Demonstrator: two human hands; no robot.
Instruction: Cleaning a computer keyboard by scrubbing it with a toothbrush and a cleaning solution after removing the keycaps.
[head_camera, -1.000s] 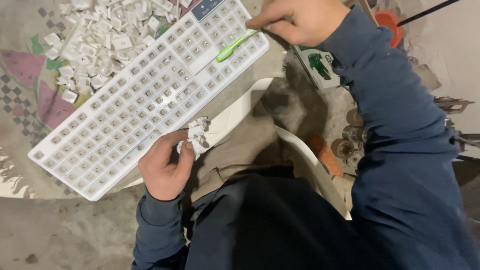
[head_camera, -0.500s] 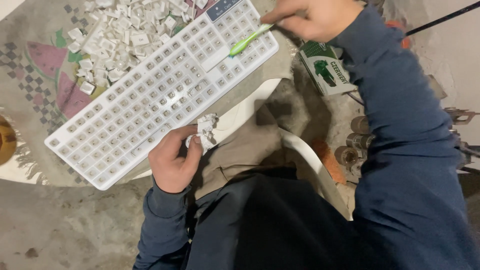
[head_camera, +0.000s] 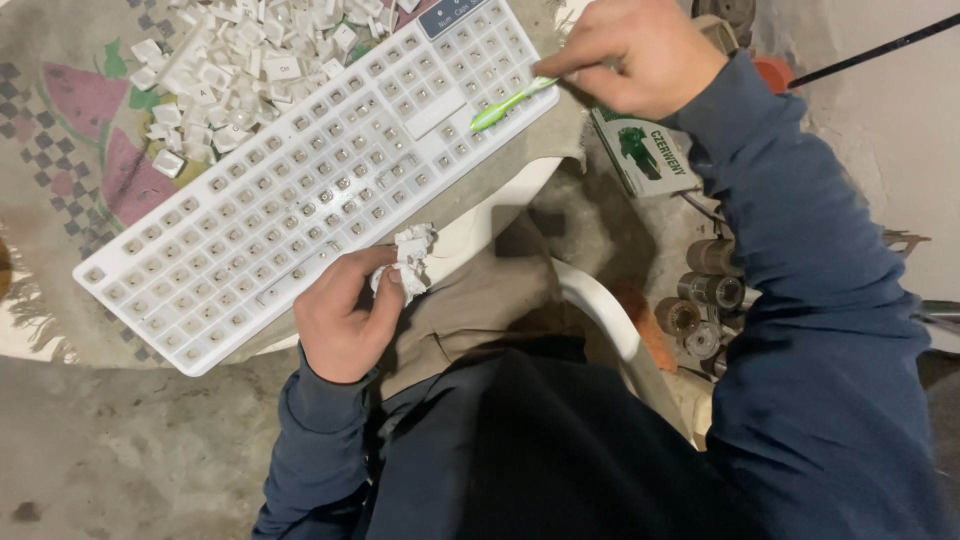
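Observation:
A white keyboard (head_camera: 300, 190) with its keycaps taken off lies slanted across a patterned cloth (head_camera: 90, 120). My left hand (head_camera: 345, 315) sits at the keyboard's near edge, closed around a crumpled white tissue (head_camera: 412, 255). My right hand (head_camera: 640, 55) is at the keyboard's far right corner and pinches a green toothbrush (head_camera: 505, 103), whose head rests on the key sockets there. Above the keyboard, a pile of loose white keycaps (head_camera: 240, 50) lies on the cloth.
A white plastic chair rim (head_camera: 600, 315) curves under my lap. To the right lie a small white and green box (head_camera: 640, 150) and several metal cylinders (head_camera: 700, 290) on the ground. Bare concrete floor (head_camera: 120, 450) is at lower left.
The view has shifted, so the keyboard sits lower and further right in the frame. My right hand keeps the toothbrush at the keyboard's right corner. The left hand still grips the tissue.

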